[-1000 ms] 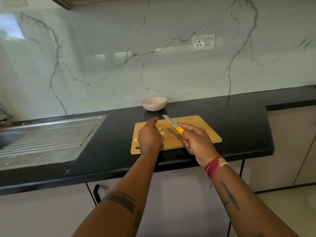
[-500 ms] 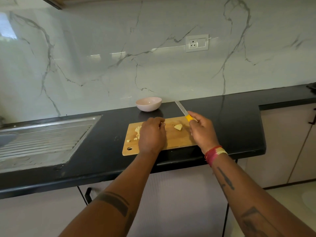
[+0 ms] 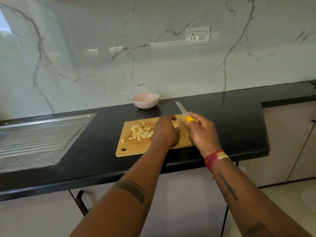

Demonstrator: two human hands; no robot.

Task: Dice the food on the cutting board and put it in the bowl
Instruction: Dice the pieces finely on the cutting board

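A wooden cutting board (image 3: pixel 136 149) lies on the black counter. A heap of pale yellow diced food (image 3: pixel 142 130) sits on its left half, with one loose cube (image 3: pixel 122 140) further left. My left hand (image 3: pixel 166 131) rests on the board and holds a larger uncut pale piece (image 3: pixel 176 124) under its fingertips; most of that piece is hidden. My right hand (image 3: pixel 202 132) grips the yellow handle of a knife (image 3: pixel 183 111), blade raised and pointing away to the upper left, clear of the food. A pink bowl (image 3: pixel 146 100) stands behind the board by the wall.
A steel sink drainboard (image 3: pixel 39 134) fills the counter's left side. The black counter (image 3: pixel 230 117) ends at a step on the right, with cabinets below. A wall socket (image 3: pixel 197 36) sits on the marble backsplash.
The knife rose off the board, from lying low over the food to pointing up and away. My left hand shifted right onto the uncut piece, uncovering the diced heap. The camera panned.
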